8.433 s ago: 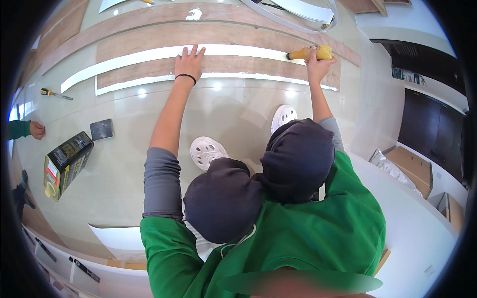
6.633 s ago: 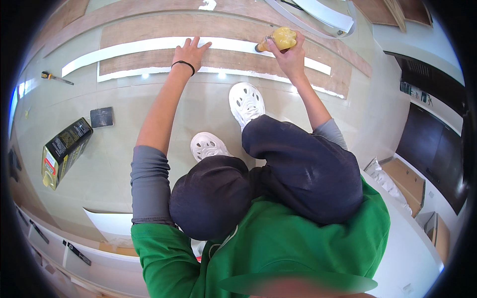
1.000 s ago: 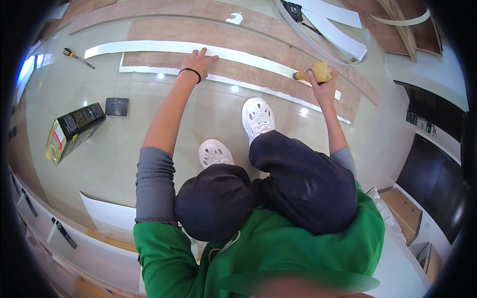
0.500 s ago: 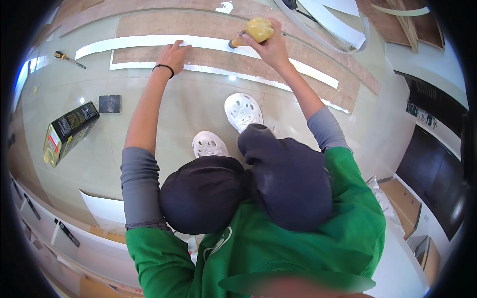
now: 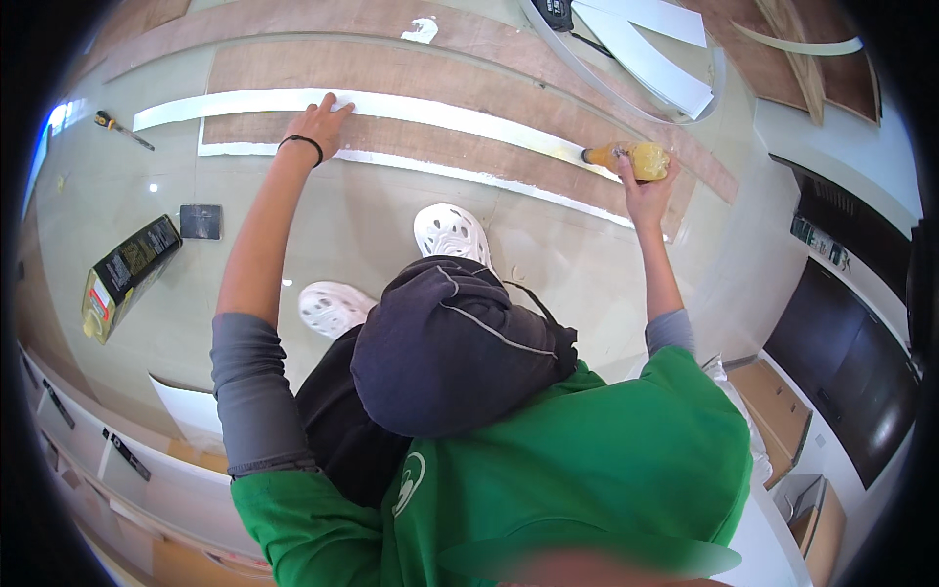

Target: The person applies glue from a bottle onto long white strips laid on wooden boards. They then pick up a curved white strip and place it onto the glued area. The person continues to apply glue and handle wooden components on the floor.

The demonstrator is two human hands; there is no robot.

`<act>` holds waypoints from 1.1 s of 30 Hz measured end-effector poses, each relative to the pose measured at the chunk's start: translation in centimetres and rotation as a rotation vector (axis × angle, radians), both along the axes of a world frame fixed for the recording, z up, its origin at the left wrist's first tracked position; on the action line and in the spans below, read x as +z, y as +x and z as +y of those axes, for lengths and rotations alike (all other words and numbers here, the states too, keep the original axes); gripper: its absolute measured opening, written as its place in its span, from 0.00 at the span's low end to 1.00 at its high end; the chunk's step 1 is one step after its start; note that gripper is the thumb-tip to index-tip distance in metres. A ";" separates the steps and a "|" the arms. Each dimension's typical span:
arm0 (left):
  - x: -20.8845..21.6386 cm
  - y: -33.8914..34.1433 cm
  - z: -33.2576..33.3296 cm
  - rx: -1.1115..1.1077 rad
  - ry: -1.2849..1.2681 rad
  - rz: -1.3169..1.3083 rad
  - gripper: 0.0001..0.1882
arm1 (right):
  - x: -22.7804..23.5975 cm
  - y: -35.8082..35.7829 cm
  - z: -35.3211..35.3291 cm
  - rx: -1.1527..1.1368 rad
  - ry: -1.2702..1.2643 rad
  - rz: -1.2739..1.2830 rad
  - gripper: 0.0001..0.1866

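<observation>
The left hand (image 5: 318,129) reaches forward on a nearly straight arm, palm down over the left part of the board (image 5: 293,68). Its fingers are slightly apart, thumb out to the right, tips resting on the white strip (image 5: 421,110). That strip lies lengthwise along the board, its left end jutting past the board's left edge. Over the board's right part, the right hand (image 5: 646,201) is clamped around the yellow bottle (image 5: 643,157), wrist below it, forearm rising steeply. The bottle tilts, nozzle leftward at the strip; whether they touch, I cannot tell. A screwdriver (image 5: 123,129) lies left of the board.
</observation>
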State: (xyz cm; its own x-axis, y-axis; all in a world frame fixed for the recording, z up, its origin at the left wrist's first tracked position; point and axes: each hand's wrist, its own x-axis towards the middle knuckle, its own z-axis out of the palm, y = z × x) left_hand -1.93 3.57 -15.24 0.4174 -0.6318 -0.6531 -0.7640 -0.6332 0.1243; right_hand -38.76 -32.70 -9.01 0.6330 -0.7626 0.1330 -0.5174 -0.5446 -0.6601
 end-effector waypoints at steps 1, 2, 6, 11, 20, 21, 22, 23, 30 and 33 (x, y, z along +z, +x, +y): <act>-0.1 0.3 0.2 0.014 -0.020 -0.034 0.36 | -0.4 0.1 0.2 0.007 -0.033 0.004 0.37; 0.0 0.4 0.4 0.024 -0.037 -0.065 0.36 | -0.5 0.2 0.9 0.010 -0.064 0.011 0.36; -0.2 -0.1 1.8 0.007 -0.166 -0.130 0.37 | -0.6 1.1 3.7 0.002 -0.031 0.001 0.36; -2.5 1.1 3.3 0.032 -0.346 -0.140 0.35 | -1.6 4.5 6.8 0.047 0.001 -0.049 0.37; -3.8 -0.2 6.4 0.164 -0.549 -0.321 0.35 | -2.5 15.1 12.5 0.471 -0.067 -0.173 0.38; -4.4 0.0 6.8 0.190 -0.595 -0.308 0.34 | -2.3 16.3 13.2 0.531 -0.061 -0.178 0.38; -5.0 0.3 7.1 0.216 -0.642 -0.296 0.34 | -2.0 17.6 13.9 0.592 -0.055 -0.183 0.38; -5.6 0.3 7.5 0.245 -0.689 -0.283 0.34 | -2.0 18.8 14.5 0.654 -0.048 -0.186 0.38; -4.9 -0.5 8.2 0.249 -0.506 -0.432 0.32 | -2.5 26.6 18.9 0.914 -0.041 -0.182 0.37; -4.5 -0.5 7.4 0.270 -0.403 -0.365 0.34 | -2.2 27.4 18.3 0.946 -0.085 -0.090 0.36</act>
